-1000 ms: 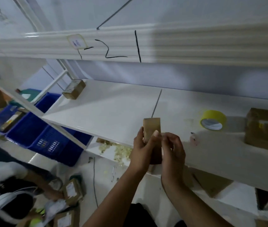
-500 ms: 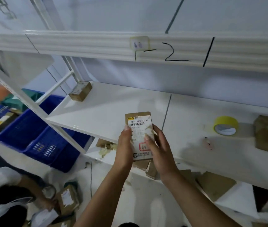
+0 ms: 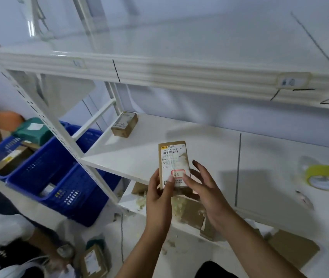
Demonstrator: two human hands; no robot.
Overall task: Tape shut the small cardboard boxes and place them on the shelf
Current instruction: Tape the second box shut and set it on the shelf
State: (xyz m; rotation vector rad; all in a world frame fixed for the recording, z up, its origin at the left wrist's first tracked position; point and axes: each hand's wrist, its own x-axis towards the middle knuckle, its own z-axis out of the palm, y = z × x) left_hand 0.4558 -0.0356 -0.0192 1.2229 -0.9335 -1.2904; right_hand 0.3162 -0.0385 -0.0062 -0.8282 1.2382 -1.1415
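A small flat cardboard box (image 3: pixel 173 163) with a white shipping label faces me, held upright in front of the white shelf (image 3: pixel 139 155). My left hand (image 3: pixel 157 189) grips its lower left edge with the thumb on the label. My right hand (image 3: pixel 203 187) has its fingers spread, touching the box's lower right side. Another small cardboard box (image 3: pixel 125 123) lies at the shelf's far left corner. A yellow tape roll (image 3: pixel 324 177) lies flat on the shelf to the right.
Blue plastic crates (image 3: pixel 45 169) with parcels stand on the floor at left beside the shelf post (image 3: pixel 45 121). Another person (image 3: pixel 9 241) crouches at lower left among parcels. Cardboard scraps (image 3: pixel 191 213) lie on the lower shelf. An upper shelf (image 3: pixel 159 71) overhangs.
The box was turned from edge-on to label-facing and stays in both hands. My view swung left, so the tape roll and shelf markings shifted right. My right hand's fingers have loosened.
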